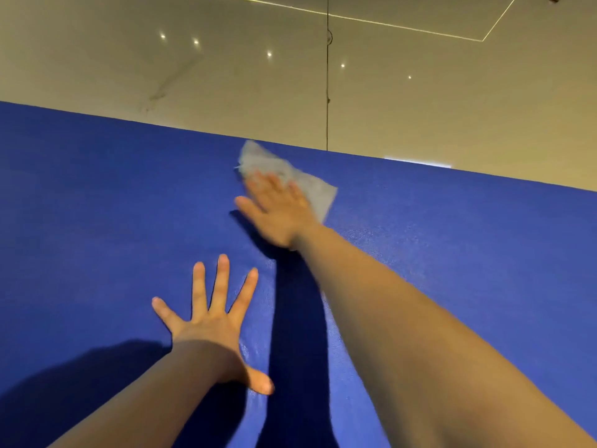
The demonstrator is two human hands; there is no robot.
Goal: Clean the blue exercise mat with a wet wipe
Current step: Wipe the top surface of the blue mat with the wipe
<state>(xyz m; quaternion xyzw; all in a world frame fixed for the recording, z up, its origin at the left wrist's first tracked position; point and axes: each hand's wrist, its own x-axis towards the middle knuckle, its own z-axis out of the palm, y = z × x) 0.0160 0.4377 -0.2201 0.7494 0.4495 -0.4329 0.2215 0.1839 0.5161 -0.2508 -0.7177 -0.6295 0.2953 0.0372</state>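
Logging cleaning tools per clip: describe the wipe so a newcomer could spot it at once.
Start from the blue exercise mat that fills the lower frame. Near its far edge lies the wet wipe, flat under the right hand. It is the only pale grey thing on the blue.

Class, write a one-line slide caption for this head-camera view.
Right hand presses a wet wipe near the blue mat's far edge; left hand braces flat.

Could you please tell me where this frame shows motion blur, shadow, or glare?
Head view: the right hand and the grey wet wipe under it are motion-blurred; the left hand is sharp; both arms cast dark shadows on the blue exercise mat; the glossy beige floor reflects spotlights.
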